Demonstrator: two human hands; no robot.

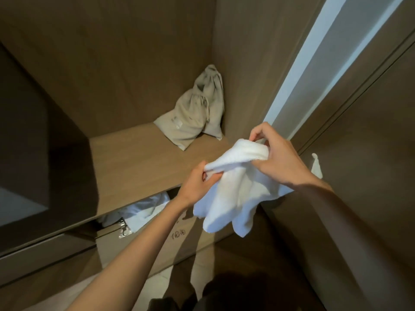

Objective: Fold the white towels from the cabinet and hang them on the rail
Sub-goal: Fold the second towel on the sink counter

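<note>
White towel (233,194) hangs bunched before the cabinet shelf (134,158); left grip (195,182) pinches its edge; right grip (278,158) clutches its upper fold.

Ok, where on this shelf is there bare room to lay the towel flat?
The wooden shelf is bare across its left and middle, between the dark panel and the two cloth bags in the back right corner. The compartment below is crowded with white linen.
</note>
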